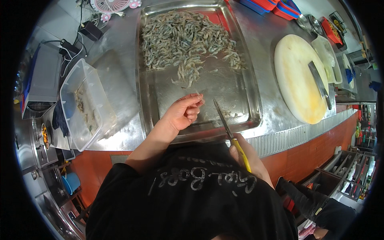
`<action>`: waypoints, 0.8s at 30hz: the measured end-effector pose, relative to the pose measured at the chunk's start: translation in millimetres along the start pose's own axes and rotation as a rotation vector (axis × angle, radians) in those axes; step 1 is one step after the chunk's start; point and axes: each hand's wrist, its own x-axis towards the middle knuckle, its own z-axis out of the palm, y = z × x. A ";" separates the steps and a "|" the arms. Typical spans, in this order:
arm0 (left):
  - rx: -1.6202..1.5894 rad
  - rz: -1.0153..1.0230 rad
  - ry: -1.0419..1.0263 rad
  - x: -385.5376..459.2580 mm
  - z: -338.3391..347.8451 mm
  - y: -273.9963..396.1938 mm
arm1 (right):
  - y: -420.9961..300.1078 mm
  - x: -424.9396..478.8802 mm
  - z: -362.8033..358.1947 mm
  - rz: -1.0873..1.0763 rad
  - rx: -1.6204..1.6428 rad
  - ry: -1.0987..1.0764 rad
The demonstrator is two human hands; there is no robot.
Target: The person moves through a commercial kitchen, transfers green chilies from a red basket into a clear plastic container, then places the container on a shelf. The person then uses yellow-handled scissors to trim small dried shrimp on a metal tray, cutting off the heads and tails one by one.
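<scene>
My left hand (186,111) is over the near half of a deep stainless steel tray (258,108), with a small pale shrimp (201,98) pinched between thumb and fingers. At the tray's near edge, my right hand (247,153) grips scissors (226,127) with yellow handles. Their blades point up and left, towards the shrimp but apart from it; they look nearly closed. A big heap of raw grey shrimp (186,39) covers the tray's far half, and a narrow clump of them reaches towards my left hand. Thin scraps (229,114) lie on the tray bottom right of my left hand.
Left of the tray stands a clear plastic bin (102,111) with some shrimp inside. To the right, a cleaver-like knife (319,81) lies on a round cutting board (292,75). Red and blue baskets (267,6) and a pink fan (111,4) are behind. Another person (321,204) is at lower right.
</scene>
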 end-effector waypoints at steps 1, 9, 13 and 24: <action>-0.016 -0.001 0.012 1.6 3.0 -4.6 | 1.7 -1.9 -1.6 -0.001 0.000 -0.007; -0.121 -0.045 0.076 8.3 22.3 -33.6 | 10.3 -10.0 -3.0 0.027 -0.090 0.026; -0.067 -0.063 0.041 7.8 26.8 -45.1 | 14.9 -10.3 -1.6 0.034 -0.141 0.092; -0.088 0.040 0.057 -2.0 30.1 -4.7 | 28.7 -14.0 5.0 0.048 -0.058 0.365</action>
